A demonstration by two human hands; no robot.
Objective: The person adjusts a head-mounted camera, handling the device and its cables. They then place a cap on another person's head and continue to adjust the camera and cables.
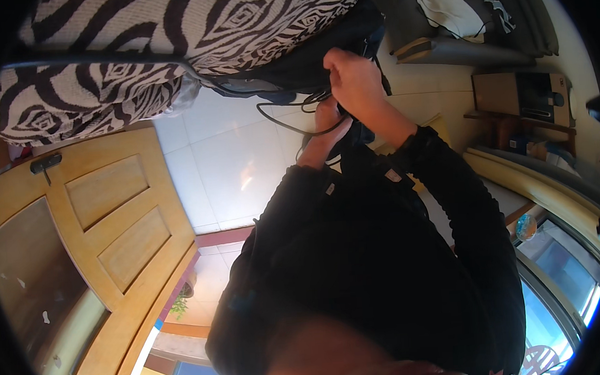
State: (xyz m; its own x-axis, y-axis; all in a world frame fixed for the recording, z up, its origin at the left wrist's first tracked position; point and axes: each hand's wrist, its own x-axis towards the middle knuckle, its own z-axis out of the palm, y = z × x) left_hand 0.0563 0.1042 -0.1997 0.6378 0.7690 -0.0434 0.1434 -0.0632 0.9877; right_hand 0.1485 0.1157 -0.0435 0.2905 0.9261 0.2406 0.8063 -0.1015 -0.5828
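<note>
My right hand (355,81), fingers curled, is at the edge of a dark cloth item or bag (298,69) that lies by a zebra-patterned cover (248,15). Just below it, my left hand (328,117) is partly hidden by my right hand and by a dark cable (280,122). The cable loops out to the left and passes across my left hand. What either hand grips cannot be made out. More dark cable coils lie beside my left hand, over the tiled floor.
A wooden door (121,214) stands open at the left, above white floor tiles (226,166). At the upper right, a white cloth (449,11) lies on a dark padded seat (402,6). A box-shaped device (526,96) rests on a wooden stand, with a window below it.
</note>
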